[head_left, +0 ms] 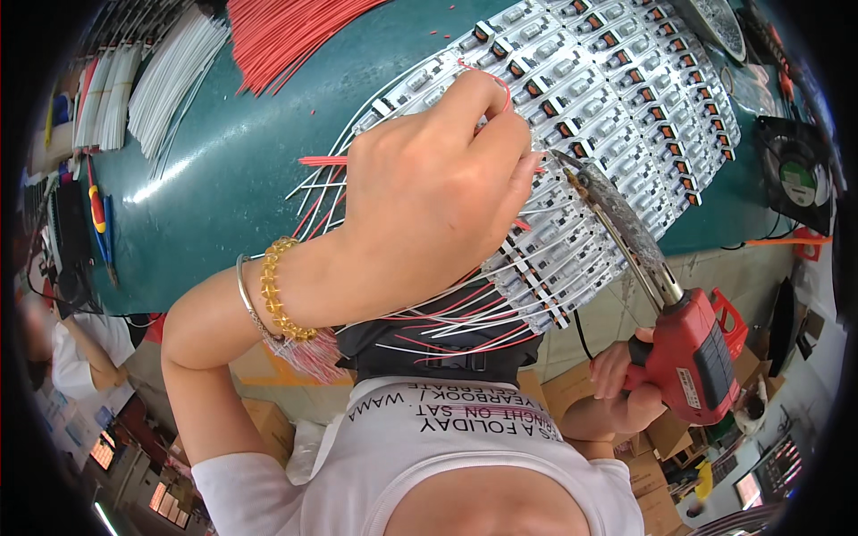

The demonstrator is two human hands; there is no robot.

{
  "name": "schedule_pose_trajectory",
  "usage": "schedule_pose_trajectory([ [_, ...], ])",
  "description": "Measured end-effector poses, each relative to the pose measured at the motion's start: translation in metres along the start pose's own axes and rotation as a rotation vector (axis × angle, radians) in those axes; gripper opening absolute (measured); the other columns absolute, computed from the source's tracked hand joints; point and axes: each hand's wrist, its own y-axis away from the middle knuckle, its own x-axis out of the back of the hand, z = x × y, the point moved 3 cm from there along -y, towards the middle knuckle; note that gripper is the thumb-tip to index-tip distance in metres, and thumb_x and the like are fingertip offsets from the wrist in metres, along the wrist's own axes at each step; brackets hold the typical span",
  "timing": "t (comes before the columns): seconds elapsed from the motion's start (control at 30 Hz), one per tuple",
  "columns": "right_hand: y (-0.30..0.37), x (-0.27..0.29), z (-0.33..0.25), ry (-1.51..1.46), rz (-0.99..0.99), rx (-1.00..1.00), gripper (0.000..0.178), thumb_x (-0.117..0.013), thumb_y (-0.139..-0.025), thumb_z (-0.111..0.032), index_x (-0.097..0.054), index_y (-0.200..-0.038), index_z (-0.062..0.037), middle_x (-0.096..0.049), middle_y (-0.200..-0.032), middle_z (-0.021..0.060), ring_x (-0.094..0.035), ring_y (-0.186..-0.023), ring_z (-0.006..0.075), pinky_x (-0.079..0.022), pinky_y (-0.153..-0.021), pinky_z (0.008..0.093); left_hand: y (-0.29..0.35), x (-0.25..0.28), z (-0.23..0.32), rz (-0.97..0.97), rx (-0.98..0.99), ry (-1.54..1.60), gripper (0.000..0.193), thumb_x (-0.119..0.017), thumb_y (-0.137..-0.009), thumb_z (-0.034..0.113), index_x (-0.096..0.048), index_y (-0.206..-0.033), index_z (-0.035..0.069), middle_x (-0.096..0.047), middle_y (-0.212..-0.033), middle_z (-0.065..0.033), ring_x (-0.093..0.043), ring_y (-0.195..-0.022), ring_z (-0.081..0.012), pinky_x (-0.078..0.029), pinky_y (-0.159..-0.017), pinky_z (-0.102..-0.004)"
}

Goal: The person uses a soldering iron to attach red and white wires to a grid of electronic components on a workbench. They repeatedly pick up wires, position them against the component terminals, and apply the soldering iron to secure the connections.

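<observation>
My left hand is closed over the near left part of a panel of small circuit boards. A bundle of cut red wires sticks out from under the palm, and one thin red wire loops up beyond the fingers. My right hand grips the handle of a red soldering gun. Its long metal barrel slants up and left, and the tip is close to my left fingertips, over the boards. Whether the tip touches a board cannot be made out. White and red wires trail off the panel's near edge.
Red wires and white wires lie in piles on the green table. A screwdriver is at the left. At the right stand a black fan and a metal dish. Another person sits at far left.
</observation>
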Motion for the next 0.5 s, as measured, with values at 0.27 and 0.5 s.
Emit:
schedule_pose_trajectory([
  [0.27, 0.0068, 0.0001, 0.0094, 0.148, -0.038, 0.083, 0.074, -0.057, -0.085, -0.052, -0.041, -0.122, 0.0098, -0.044, -0.048, -0.0009, -0.041, -0.038, 0.0095, -0.033, -0.040, 0.0235, -0.0014, 0.0016, 0.0012, -0.023, 0.055, 0.006, 0.009, -0.070, -0.070, 0.003, -0.061, -0.072, 0.003, -0.057, -0.081, -0.0038, -0.063, -0.059, -0.0153, -0.046, -0.048, -0.0251],
  [0.5, -0.0005, 0.0006, 0.0025, 0.010, -0.056, 0.073, 0.069, -0.060, -0.084, -0.049, -0.043, -0.118, 0.0089, -0.045, -0.049, 0.0000, -0.042, -0.038, 0.0104, -0.034, -0.040, 0.0239, -0.0027, 0.0027, 0.0011, -0.042, 0.069, 0.026, 0.008, -0.070, -0.071, 0.004, -0.062, -0.073, 0.003, -0.057, -0.082, -0.0044, -0.063, -0.061, -0.0167, -0.048, -0.050, -0.0261],
])
